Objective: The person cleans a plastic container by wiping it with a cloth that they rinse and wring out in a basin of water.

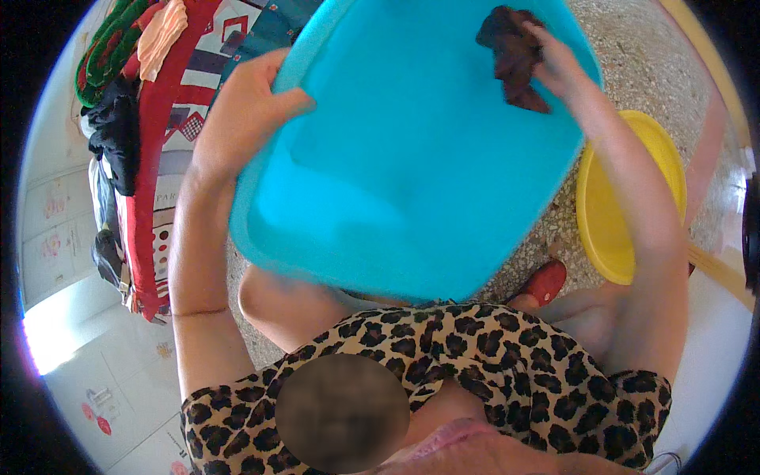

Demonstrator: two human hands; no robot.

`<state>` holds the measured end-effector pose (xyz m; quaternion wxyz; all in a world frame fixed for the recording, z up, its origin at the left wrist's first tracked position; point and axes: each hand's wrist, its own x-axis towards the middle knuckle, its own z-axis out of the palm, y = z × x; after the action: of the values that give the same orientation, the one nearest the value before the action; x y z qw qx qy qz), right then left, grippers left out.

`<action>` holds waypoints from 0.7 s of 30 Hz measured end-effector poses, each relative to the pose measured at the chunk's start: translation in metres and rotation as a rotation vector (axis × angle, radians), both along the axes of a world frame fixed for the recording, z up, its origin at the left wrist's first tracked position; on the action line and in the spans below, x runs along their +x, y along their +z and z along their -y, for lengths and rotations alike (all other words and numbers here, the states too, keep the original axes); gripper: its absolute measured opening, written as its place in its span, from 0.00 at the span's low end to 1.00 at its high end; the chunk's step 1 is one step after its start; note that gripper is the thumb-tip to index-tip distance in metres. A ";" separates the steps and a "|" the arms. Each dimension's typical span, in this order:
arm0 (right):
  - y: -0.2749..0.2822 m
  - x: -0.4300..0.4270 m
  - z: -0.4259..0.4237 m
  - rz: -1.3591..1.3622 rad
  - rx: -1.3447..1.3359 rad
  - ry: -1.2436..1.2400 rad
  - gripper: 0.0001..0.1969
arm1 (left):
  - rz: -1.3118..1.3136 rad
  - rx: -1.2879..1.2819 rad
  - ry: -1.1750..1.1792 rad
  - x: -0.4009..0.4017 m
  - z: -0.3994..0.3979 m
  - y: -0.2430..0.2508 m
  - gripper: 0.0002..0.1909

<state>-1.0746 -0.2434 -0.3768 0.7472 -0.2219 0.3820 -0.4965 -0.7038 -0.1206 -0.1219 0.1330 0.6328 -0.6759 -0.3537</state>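
Observation:
A large turquoise plastic tub (380, 148) is tilted before me, its near end close to my lap. My left hand (255, 107) grips the tub's left rim, thumb on the inner side and fingers hidden behind it. In my right hand (555, 59) is a crumpled dark brown cloth (513, 62), held against the inside of the tub near its upper right side. Folds of the cloth hang below my fingers.
A yellow plastic basin (602, 208) rests on the speckled floor (647, 65) at the right, partly behind my forearm. Along the left stand patterned fabrics with a red border (151, 178), a black cloth (116, 136) and green and peach textiles. A red shoe (545, 282) shows below the tub.

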 end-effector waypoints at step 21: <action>-0.062 0.181 0.027 -1.685 -1.088 0.029 0.25 | -0.138 0.006 -0.068 -0.026 -0.026 -0.027 0.31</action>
<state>-0.8935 -0.2703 -0.4386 0.0360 -0.8174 0.5048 -0.2753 -0.7301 -0.0948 -0.1485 0.1653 0.5840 -0.6852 -0.4026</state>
